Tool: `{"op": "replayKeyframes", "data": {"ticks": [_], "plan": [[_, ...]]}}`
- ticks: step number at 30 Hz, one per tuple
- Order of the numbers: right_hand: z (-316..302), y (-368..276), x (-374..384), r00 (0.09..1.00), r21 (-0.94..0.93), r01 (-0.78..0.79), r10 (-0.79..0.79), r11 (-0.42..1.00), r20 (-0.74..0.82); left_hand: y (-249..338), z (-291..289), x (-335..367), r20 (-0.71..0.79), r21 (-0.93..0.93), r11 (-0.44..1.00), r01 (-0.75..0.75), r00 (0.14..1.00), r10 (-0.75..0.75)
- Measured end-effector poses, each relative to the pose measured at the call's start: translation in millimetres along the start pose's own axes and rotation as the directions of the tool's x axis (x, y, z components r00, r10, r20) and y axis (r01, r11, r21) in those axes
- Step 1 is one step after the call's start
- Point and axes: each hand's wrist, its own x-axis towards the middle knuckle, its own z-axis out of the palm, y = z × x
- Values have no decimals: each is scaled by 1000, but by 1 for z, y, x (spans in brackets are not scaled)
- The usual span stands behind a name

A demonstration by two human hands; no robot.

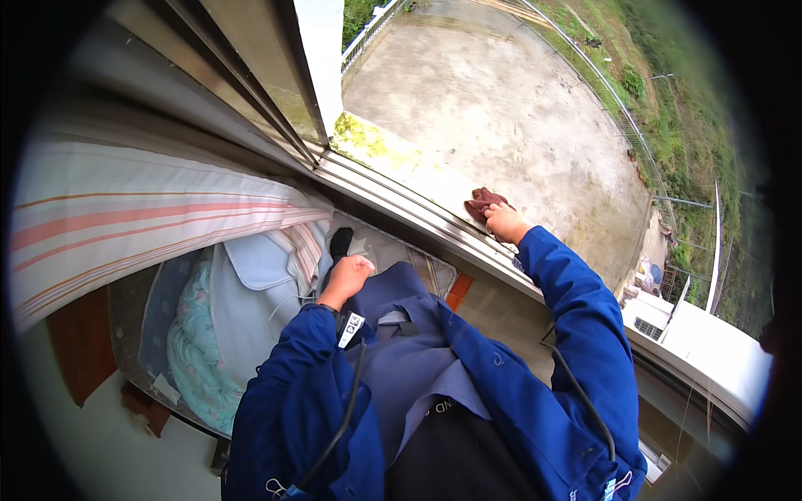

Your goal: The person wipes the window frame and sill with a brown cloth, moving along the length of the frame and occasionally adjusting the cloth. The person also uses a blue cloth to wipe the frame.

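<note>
In the head view, the person's right hand (508,224) is gripping a crumpled, dark reddish-brown fabric cloth (484,202), its fingers closing on the near side of the bunch. The cloth is showing at the outer edge of a long, pale window sill with metal tracks (399,197), well along from the corner where a brown-edged sliding window frame (284,71) is standing; whether the cloth is touching the sill or hanging just beyond that edge, the view is not telling. The left hand (347,278) is hovering on the room side of the sill with its fingers curling inward, apparently holding nothing. Near it, a white fabric curtain with pink and orange stripes (142,213) is hanging in a sweep, its lower end bunching beside a smooth, pale blue pad (257,260) and a puffy turquoise floral quilt (194,351). Outside, a broad grey concrete yard (493,92) is lying below. The step in hand is seeming to be handling the cloth at the sill's outer side. The next move is likely calling for a firm pinch on the cloth, a measured reach over the tracks, and steady balance.
</note>
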Motion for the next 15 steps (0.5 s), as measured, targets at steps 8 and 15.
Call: {"op": "replayKeyframes", "data": {"ticks": [8,15], "plan": [[-79,96,-43,846,577,-91,369,812,-385,20,1,16,47,-76,996,-50,997,53],[-117,134,-70,589,954,268,762,133,-271,23,2,28,56,10,997,-77,996,76]]}}
